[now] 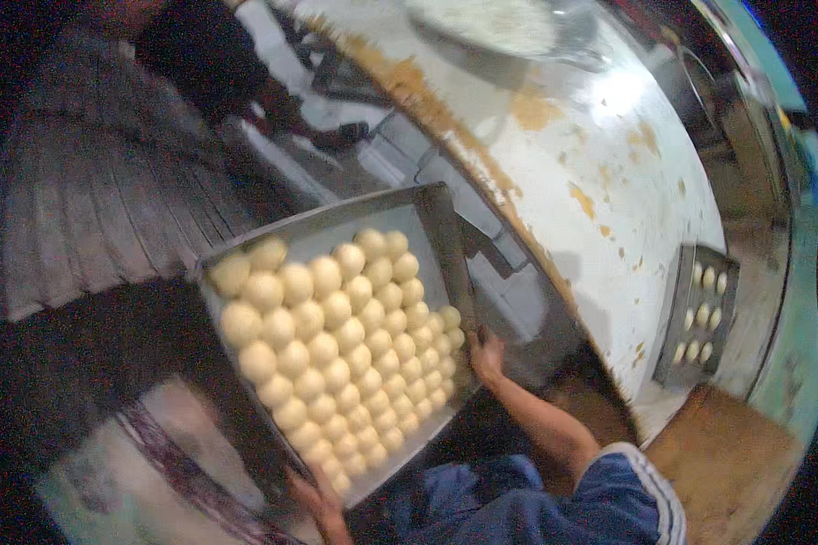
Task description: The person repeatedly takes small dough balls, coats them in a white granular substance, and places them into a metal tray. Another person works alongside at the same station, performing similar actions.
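Note:
Between my two hands is a rectangular metal tray point(382, 221), tilted in the view. Rows of round, pale dough balls point(347, 334) fill most of it, and bare metal shows along its far side. My left hand point(317, 494) grips the near left edge of the tray. On the right side, my right hand point(487, 354) holds the rim, its fingers partly hidden by the wall. Blur softens the tray's outline and the balls at the left.
To the right runs a long, pale worktable point(552, 184) with worn brown patches along its edge. A small tray point(699, 317) with several pale pieces sits on it. At upper left another person point(204, 61) is nearby. A corrugated shutter-like surface point(109, 170) stands at left.

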Demonstrator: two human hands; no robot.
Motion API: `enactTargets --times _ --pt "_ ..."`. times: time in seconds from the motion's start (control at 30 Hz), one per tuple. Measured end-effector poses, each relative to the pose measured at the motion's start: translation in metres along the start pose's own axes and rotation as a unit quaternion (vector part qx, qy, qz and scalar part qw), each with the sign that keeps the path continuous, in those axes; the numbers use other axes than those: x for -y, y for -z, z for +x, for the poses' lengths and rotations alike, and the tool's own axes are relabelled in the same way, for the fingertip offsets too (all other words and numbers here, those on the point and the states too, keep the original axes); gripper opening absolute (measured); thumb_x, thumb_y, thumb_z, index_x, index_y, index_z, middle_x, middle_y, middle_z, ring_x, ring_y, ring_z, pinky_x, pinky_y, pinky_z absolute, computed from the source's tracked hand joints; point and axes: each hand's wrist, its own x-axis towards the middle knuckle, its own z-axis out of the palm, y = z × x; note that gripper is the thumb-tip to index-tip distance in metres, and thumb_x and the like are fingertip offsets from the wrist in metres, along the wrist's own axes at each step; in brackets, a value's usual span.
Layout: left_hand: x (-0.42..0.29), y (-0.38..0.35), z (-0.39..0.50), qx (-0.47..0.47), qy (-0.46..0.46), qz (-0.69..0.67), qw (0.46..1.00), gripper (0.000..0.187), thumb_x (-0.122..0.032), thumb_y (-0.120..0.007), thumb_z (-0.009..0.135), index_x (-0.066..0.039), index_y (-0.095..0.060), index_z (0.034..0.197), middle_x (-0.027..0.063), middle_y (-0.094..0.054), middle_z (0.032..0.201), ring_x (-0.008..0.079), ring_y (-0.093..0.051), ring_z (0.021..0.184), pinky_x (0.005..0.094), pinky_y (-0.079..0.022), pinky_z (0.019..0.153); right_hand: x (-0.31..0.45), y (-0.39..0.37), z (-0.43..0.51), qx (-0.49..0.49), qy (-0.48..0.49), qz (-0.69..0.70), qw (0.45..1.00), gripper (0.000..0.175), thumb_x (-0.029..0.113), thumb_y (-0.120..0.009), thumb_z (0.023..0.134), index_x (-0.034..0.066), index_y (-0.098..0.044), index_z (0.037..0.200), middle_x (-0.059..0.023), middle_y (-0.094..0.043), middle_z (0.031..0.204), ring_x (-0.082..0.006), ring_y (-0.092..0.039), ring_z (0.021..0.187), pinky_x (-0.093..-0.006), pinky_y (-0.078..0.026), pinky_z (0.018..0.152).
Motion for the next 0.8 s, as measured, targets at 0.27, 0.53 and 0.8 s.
enactTargets --times 0.27,0.53,0.8 --pt "0.009 0.097 0.028 -0.021 -0.002 -0.003 1.0 0.089 -0.064 -0.05 0.089 0.006 -0.036 0.143 0.0305 -0.046 0.138 0.0443 -0.047 0.126 0.0487 -0.035 0.107 0.102 0.147 -0.079 -0.024 0.077 0.118 0.99 0.025 0.021 -0.064 0.089 -0.001 -0.061 0.101 -0.0234 -0.066 0.095 -0.0419 -0.063 0.088 -0.0458 -0.049 0.078" --pt "-0.177 0.071 0.066 0.153 -0.207 -0.037 0.966 0.076 -0.055 -0.052 0.093 0.008 -0.045 0.135 0.03 -0.053 0.131 0.0452 -0.05 0.122 0.0477 -0.036 0.106 0.081 0.327 -0.1 -0.202 0.078 0.046 0.975 0.016 0.017 -0.059 0.091 0.0009 -0.057 0.091 -0.021 -0.061 0.082 -0.043 -0.059 0.076 -0.0498 -0.046 0.068" --pt "-0.343 -0.087 0.059 0.286 -0.376 0.036 0.881 0.064 -0.05 -0.055 0.093 0.007 -0.056 0.123 0.0291 -0.062 0.119 0.0461 -0.056 0.113 0.049 -0.042 0.099 -0.027 0.365 -0.06 -0.278 -0.06 -0.029 0.958 0.024 0.021 -0.056 0.093 -0.0031 -0.055 0.09 -0.0245 -0.058 0.082 -0.0451 -0.056 0.079 -0.0511 -0.042 0.071"
